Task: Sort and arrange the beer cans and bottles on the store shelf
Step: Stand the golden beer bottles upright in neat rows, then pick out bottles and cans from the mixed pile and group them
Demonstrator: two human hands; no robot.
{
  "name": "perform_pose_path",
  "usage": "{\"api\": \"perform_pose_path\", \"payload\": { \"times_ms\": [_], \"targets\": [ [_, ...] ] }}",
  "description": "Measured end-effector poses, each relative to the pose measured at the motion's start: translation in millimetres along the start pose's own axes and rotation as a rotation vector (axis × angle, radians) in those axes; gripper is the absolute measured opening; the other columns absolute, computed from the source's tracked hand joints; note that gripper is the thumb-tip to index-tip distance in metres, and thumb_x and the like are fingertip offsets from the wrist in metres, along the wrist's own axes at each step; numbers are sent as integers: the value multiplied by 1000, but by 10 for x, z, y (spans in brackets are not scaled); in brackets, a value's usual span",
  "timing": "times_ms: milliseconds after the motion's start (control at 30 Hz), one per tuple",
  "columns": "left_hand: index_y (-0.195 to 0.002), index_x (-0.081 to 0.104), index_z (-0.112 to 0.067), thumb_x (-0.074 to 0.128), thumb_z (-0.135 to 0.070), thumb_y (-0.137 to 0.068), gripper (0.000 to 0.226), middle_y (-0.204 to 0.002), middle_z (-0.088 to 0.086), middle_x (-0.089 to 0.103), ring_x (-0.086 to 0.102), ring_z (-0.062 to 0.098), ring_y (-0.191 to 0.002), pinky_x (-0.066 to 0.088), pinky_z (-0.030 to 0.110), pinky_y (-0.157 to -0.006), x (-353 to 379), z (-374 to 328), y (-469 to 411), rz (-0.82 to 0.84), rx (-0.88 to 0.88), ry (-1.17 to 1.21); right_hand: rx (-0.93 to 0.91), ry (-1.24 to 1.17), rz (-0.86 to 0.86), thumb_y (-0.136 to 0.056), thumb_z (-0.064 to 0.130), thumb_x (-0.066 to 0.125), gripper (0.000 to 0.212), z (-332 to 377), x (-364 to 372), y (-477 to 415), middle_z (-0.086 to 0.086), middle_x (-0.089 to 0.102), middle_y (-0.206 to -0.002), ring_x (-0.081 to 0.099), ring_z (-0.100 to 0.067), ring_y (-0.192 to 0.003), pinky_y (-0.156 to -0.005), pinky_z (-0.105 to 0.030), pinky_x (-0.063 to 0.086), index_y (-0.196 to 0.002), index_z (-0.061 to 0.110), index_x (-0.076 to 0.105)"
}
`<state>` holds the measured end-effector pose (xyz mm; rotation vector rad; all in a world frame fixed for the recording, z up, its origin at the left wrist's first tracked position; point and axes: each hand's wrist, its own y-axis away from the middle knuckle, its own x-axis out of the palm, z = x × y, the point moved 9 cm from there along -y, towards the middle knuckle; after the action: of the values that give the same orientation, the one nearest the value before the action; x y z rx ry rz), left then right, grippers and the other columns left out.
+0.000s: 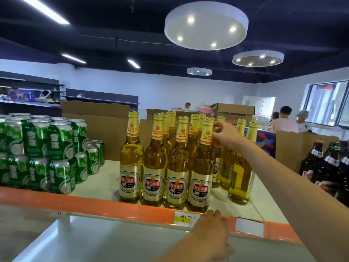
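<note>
Several golden Pearl River beer bottles (154, 167) stand in rows on the white shelf with an orange front edge (105, 204). My right hand (224, 136) reaches in from the right, fingers wrapped around the yellow neck of the front-row bottle furthest right (200, 178), which stands upright on the shelf. My left hand (209, 237) grips the orange edge just below that bottle, next to a price tag (184, 218). Green beer cans (37, 148) are stacked two high at the left. Dark brown bottles (328, 167) stand at the right.
Cardboard sheets (102, 125) stand behind the cans and bottles, and another (294, 148) separates off the dark bottles. A bare strip of shelf lies between the cans and the golden bottles. A lower shelf (94, 241) sits beneath. People (283, 120) stand far back right.
</note>
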<state>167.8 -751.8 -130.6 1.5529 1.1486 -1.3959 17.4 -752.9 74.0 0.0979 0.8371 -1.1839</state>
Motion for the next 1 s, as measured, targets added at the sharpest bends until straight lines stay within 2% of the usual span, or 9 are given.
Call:
{"api": "perform_pose_path", "payload": {
  "times_ms": [67,167,300,400,567,700,800,933,1000],
  "targets": [
    [-143,46,-9,62,-42,-94,61,-140,15,44,40,35,-132,40,53,-105,-70,55,60,2,9,77,3,-16,54,-95,24,66,50,-6,-12,68,-5,65,-117,70,-19,-96,-72,-28,60,-140,15,45],
    [-137,53,-14,60,-43,-96,51,-136,8,52,49,30,-127,45,47,-101,-330,176,148,-97,8,150,-21,35,23,-95,34,66,51,-40,-164,146,-4,63,-118,68,-16,-95,-75,-29,59,-140,18,47],
    [-146,46,-21,56,-44,-98,54,-147,2,49,45,21,-134,38,42,-110,-461,165,169,-148,2,194,-25,8,-40,-97,28,64,35,-141,-331,286,-7,72,-102,73,-22,-86,-77,-36,63,-127,12,57],
    [-139,53,-21,57,-42,-96,48,-137,2,54,50,23,-125,45,43,-102,-317,-18,44,-150,5,214,-45,92,-54,-99,26,61,22,-271,-358,473,-7,74,-85,74,-19,-71,-65,-29,62,-114,10,65],
    [-145,47,-22,55,-38,-98,50,-145,3,48,41,23,-133,36,40,-111,-151,-475,-315,-206,39,168,74,258,189,-100,35,58,23,-754,-319,840,-3,71,-77,73,-16,-68,-60,-25,59,-92,15,66],
    [-155,25,-20,57,-42,-94,73,-159,6,32,27,29,-145,16,48,-122,156,-687,-588,-75,-30,63,206,274,394,-101,36,56,26,-1364,-286,1085,-4,74,-83,74,-16,-74,-65,-26,59,-97,12,67],
    [-158,10,-15,58,-47,-93,87,-162,12,18,16,32,-149,2,60,-120,343,-795,-666,12,-110,-133,268,252,333,-100,35,58,22,-1699,-386,1236,-4,75,-86,75,-16,-76,-65,-25,59,-103,15,68],
    [-159,8,-19,51,-52,-97,82,-165,9,13,8,30,-153,-5,59,-121,146,-1108,-778,-51,-80,-71,324,263,262,-99,33,59,27,-1863,-658,1576,-4,76,-92,75,-17,-79,-73,-33,62,-114,11,68],
    [-159,11,-24,51,-53,-98,78,-167,5,11,10,29,-153,2,55,-124,-5,-1330,-834,-113,-32,37,346,261,200,-100,33,59,29,-1881,-886,1797,-6,76,-93,76,-18,-79,-72,-36,61,-113,9,68]
  ]
}}
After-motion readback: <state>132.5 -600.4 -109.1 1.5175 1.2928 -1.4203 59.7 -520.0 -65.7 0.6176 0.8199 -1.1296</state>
